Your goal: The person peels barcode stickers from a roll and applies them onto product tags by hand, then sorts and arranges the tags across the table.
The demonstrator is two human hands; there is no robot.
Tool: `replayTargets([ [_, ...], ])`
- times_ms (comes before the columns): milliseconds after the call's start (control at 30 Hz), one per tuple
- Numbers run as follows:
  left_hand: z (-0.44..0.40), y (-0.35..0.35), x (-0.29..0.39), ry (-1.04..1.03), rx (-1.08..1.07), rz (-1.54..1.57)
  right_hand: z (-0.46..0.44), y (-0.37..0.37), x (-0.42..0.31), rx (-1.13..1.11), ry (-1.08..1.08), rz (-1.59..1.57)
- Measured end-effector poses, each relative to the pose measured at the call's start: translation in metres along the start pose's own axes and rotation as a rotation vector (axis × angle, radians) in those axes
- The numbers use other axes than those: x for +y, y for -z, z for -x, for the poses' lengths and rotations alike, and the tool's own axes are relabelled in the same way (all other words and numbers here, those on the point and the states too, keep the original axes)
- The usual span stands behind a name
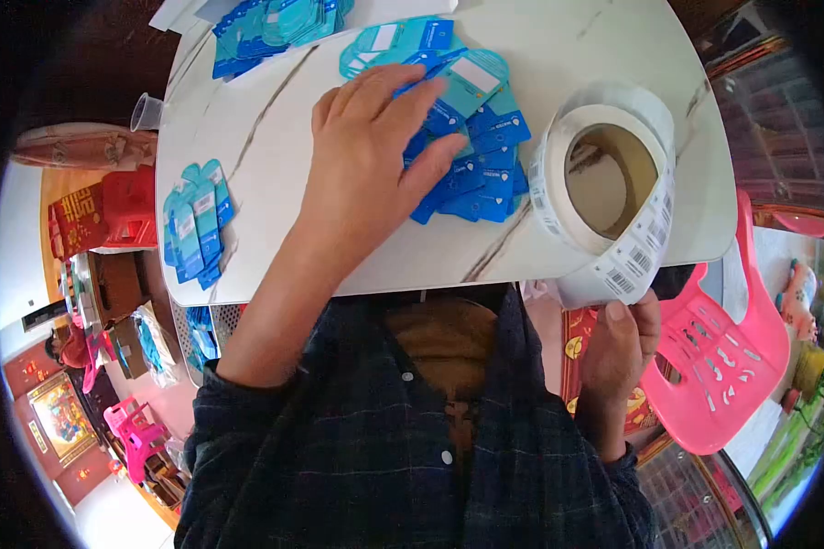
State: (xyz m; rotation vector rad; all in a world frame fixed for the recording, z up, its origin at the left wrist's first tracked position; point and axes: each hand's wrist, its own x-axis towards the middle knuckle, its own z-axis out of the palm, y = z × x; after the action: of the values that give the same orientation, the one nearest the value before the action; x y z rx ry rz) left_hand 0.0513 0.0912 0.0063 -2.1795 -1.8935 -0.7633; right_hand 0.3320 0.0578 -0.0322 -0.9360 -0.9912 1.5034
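A pile of blue and teal cards [490,183] lies spread across the white marbled table. Some teal ones, such as the card [476,77] on top, bear a blank white patch. My left hand [366,137] is over the left part of this pile, fingers apart; whether the fingertips touch the cards I cannot tell. To the right stands a large roll of barcode labels [553,188] with a cardboard core. Its loose strip [630,265] hangs over the table's front edge, and my right hand [619,340] pinches the lower end between thumb and fingers.
A smaller group of cards [197,224], some with barcode labels, lies at the table's left. More cards [279,27] sit at the far left. A clear plastic cup [146,113] is at the left edge. A pink chair [714,357] stands right; a person [69,349] is in the background.
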Motion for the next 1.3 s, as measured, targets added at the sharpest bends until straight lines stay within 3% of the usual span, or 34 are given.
replayTargets([
  [100, -0.002, -0.009, -0.01, 0.119, -0.106, -0.118, -0.001, -0.001, 0.002, 0.074, -0.104, -0.122],
  [300, -0.004, -0.009, -0.013, 0.063, -0.093, -0.199, -0.001, 0.003, 0.008, 0.041, -0.029, -0.141],
  [467, -0.004, 0.004, -0.012, -0.002, -0.011, -0.251, -0.001, -0.004, 0.005, 0.042, -0.018, -0.145],
  [600, 0.008, 0.022, -0.026, -0.106, 0.239, -0.207, -0.002, 0.0, 0.006, 0.023, -0.001, -0.123],
  [700, 0.033, 0.048, -0.026, -0.015, 0.297, -0.214, -0.002, 0.006, 0.007, 0.004, 0.004, -0.113],
  [800, 0.061, 0.073, -0.019, 0.042, 0.267, -0.38, -0.003, 0.007, 0.01, -0.018, -0.011, -0.117],
  [933, 0.096, 0.087, -0.003, 0.115, 0.052, -0.469, -0.002, 0.007, 0.012, -0.019, 0.014, -0.14],
  [1300, 0.099, 0.056, 0.023, 0.113, -0.191, -0.293, 0.005, -0.001, 0.008, 0.063, 0.054, -0.061],
])
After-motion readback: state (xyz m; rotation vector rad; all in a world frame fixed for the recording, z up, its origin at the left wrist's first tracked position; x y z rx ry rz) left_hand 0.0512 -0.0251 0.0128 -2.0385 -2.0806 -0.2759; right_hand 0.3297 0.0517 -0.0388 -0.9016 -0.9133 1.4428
